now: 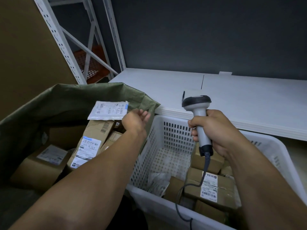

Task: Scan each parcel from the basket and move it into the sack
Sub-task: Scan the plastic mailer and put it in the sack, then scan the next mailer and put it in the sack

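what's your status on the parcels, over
Left hand open over sack, white mailer beside its fingers. Right hand grips scanner above basket. Brown parcels in basket, scanner cable trailing over them.

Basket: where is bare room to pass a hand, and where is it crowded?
Bare floor in the far-left corner of the basket, bordered by its walls, the white mailer and cardboard parcels. Right and near sides are crowded.

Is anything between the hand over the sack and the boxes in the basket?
Yes. The basket wall stands between the left hand and the parcels, and the scanner's cable hangs across the labelled one.
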`<state>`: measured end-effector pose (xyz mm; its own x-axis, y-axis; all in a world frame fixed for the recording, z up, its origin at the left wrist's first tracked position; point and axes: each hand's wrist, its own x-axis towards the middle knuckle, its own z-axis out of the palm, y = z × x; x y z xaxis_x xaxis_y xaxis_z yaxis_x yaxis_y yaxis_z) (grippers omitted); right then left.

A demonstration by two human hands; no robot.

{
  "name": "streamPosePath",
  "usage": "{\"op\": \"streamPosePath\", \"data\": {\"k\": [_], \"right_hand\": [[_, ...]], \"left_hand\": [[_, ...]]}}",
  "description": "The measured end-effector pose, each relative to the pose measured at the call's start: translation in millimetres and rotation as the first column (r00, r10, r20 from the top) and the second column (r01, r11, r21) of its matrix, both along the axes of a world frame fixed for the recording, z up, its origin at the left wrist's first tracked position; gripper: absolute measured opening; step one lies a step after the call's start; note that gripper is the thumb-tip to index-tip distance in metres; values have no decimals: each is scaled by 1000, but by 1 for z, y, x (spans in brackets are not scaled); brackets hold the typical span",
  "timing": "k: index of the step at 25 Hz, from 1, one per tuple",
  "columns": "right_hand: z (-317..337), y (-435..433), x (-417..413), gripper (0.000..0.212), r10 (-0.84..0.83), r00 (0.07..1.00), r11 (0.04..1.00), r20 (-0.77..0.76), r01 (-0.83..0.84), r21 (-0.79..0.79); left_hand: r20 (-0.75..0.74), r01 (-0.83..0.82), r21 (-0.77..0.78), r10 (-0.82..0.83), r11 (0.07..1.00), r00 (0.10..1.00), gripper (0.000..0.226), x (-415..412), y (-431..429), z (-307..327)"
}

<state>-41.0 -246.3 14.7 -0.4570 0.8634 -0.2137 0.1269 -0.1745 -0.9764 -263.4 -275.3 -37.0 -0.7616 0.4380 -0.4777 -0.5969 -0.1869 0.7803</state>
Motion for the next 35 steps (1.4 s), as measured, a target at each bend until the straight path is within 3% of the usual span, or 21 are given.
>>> {"op": "streamPosePath", "data": {"k": [2,6,8,10,12,14,16,18,22,25,29,33,35], "right_hand": [[-3,3,3,6,-12,1000,1000,14,13,-10],[-8,12,7,6,-36,999,998,5,37,-49],[-15,19,9,4,-50,998,997,28,51,-61],[-27,26,9,5,-57,996,995,64,62,-78],[-40,33,7,8,-59,994,992,92,69,-106],[-53,39,3,9,-60,992,988,110,75,-136],[-68,49,-2,9,-59,989,983,136,81,-162],[-84,56,-6,9,-21,987,980,162,52,-192],[-115,67,-6,10,55,983,970,177,-10,-245],[-140,72,-3,11,39,982,959,185,15,-282],[-159,71,0,11,56,976,951,212,13,-310],[-162,71,0,11,61,979,952,196,3,-307],[-162,71,0,12,70,980,949,187,-8,-315]], "left_hand": [[-31,140,80,-138,987,990,14,14,3,-7],[-43,384,-51,-386,922,922,14,36,12,-43],[19,538,-179,-544,823,839,13,41,20,-66],[28,655,-387,-701,649,712,9,44,27,-89],[-16,652,-640,-855,407,518,5,46,34,-117],[12,531,-842,-982,91,189,13,44,41,-145],[97,433,-893,-991,-127,-91,35,44,51,-176],[186,315,-911,-947,-266,-262,42,44,55,-203],[381,38,-890,-788,-454,-484,12,50,63,-251],[438,15,-861,-755,-509,-488,50,51,63,-286],[437,-22,-873,-763,-487,-477,72,57,52,-314],[437,-68,-876,-726,-477,-531,70,48,48,-336],[425,-184,-897,-674,-401,-604,58,43,42,-348]]}}
